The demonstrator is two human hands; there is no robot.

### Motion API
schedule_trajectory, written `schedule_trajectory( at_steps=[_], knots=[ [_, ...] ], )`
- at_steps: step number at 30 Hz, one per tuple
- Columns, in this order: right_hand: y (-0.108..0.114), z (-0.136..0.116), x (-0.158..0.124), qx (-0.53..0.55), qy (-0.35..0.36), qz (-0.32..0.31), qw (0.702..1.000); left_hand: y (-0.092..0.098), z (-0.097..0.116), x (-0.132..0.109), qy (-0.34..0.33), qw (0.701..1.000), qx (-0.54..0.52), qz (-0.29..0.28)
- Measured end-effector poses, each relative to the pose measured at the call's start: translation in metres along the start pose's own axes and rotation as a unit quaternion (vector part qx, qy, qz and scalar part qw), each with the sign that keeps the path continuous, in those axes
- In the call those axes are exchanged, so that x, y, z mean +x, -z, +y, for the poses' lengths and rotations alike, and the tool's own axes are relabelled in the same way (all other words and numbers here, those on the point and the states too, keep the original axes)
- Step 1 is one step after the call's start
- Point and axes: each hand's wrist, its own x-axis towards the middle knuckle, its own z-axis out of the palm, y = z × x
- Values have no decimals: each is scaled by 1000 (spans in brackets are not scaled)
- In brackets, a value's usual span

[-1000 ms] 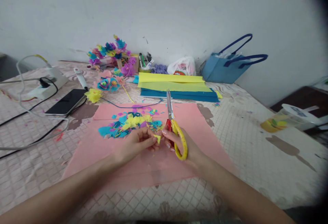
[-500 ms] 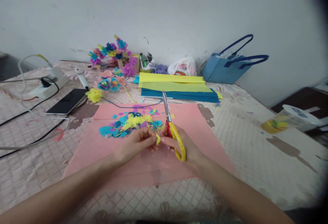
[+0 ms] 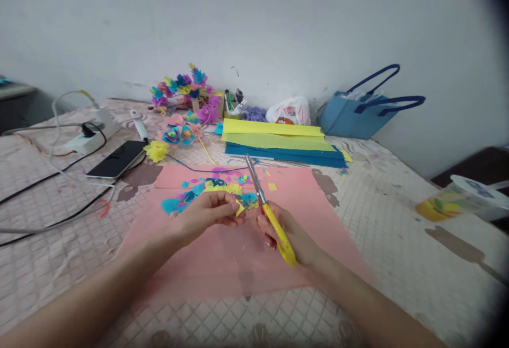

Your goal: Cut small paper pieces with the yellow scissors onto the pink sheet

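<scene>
My left hand [image 3: 207, 214] pinches a small yellow paper scrap [image 3: 239, 209] between its fingertips, just above a pink paper sheet [image 3: 238, 252]. My right hand [image 3: 288, 234] grips yellow-handled scissors [image 3: 267, 209], blades closed and pointing up and away to the left. The two hands sit a short gap apart. Behind my left hand lies a pile of blue, yellow and purple paper cuttings [image 3: 210, 191] on the pink sheet.
Stacked yellow and blue paper sheets [image 3: 278, 138] lie beyond the pink one. Paper flowers [image 3: 183, 85], a phone [image 3: 117, 158], a power strip [image 3: 93, 135] with cables and a white tool are at the left. A blue bag [image 3: 358, 109] stands at the back right, a plastic container [image 3: 453, 202] at the right.
My right hand has drawn away from the scrap and tilted the scissors leftward. The scene sits a little lower and to the right in the picture.
</scene>
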Motion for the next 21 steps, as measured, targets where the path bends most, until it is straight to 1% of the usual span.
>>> schedule_trajectory(
  at_steps=[1,5,8,10,13,21],
  knots=[
    [1,2,0,-14,-6,-19,1000,4,4,0,-5,1000,-9,4],
    [6,13,1,-86,4,-31,996,14,16,0,-18,999,-35,18],
    [8,18,2,-135,6,-25,991,16,21,-2,-23,999,-25,5],
    [8,17,1,-168,8,-23,985,17,22,-3,-25,1000,-15,-6],
    [8,14,-2,-209,5,-31,977,18,23,-4,-28,1000,-10,-6],
    [8,13,-1,-224,5,-34,974,18,26,-5,-24,1000,-17,4]
  ],
)
